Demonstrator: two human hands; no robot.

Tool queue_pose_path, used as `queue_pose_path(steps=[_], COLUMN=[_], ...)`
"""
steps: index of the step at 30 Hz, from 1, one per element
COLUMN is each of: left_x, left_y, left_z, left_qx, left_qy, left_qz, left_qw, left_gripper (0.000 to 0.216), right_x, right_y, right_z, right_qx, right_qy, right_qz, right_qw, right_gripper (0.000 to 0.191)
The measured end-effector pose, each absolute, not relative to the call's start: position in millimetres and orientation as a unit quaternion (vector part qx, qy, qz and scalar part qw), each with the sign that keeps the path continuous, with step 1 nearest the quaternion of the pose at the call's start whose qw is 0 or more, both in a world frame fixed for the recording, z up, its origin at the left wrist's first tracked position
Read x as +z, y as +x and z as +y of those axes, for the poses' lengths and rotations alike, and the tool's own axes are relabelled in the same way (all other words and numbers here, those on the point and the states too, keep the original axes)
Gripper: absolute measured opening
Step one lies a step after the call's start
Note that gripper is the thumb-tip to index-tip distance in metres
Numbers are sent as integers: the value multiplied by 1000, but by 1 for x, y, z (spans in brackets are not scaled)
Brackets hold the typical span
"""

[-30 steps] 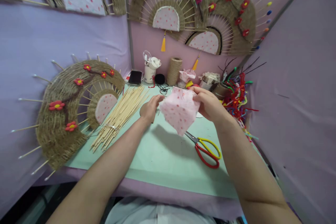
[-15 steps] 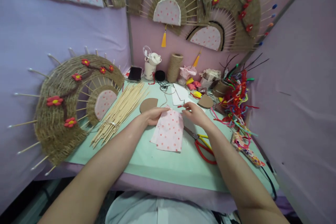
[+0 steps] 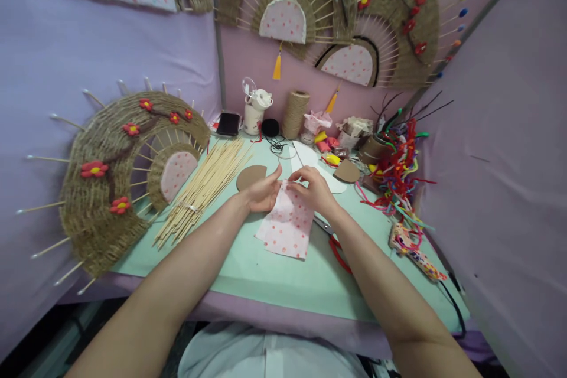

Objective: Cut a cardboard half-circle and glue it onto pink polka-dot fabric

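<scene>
Both hands (image 3: 290, 190) fingertips-down on pink dotted cloth (image 3: 286, 225).

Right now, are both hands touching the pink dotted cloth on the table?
Touching. The head view shows the left hand and right hand with fingers pressed on the top edge of the pink dotted cloth.

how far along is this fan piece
Done: cardboard half-disc lies cut beside the sticks. In hand: left hand and right hand pinch the dotted cloth's top edge on the mat. Left: cloth uncut; scissors lie untouched.
</scene>
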State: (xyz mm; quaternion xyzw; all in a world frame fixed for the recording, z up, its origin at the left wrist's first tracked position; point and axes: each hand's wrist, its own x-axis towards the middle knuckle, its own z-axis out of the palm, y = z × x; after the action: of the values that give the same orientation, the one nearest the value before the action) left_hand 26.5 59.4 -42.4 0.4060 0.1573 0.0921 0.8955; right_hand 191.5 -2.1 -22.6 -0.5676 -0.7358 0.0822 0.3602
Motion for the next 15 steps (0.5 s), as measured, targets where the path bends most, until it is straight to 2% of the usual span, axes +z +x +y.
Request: queue_pose_path(steps=[15], left_x=[-40], left_y=[27], left_z=[58], left_qx=[99], left_qy=[378], left_qz=[193], left_qw=[900], left_gripper=[66], right_x=[-29], right_y=[191], right_z=[-4], right_qx=[90], right_qy=[-554], right_qz=[-739], right_qw=[372], right_gripper=[3])
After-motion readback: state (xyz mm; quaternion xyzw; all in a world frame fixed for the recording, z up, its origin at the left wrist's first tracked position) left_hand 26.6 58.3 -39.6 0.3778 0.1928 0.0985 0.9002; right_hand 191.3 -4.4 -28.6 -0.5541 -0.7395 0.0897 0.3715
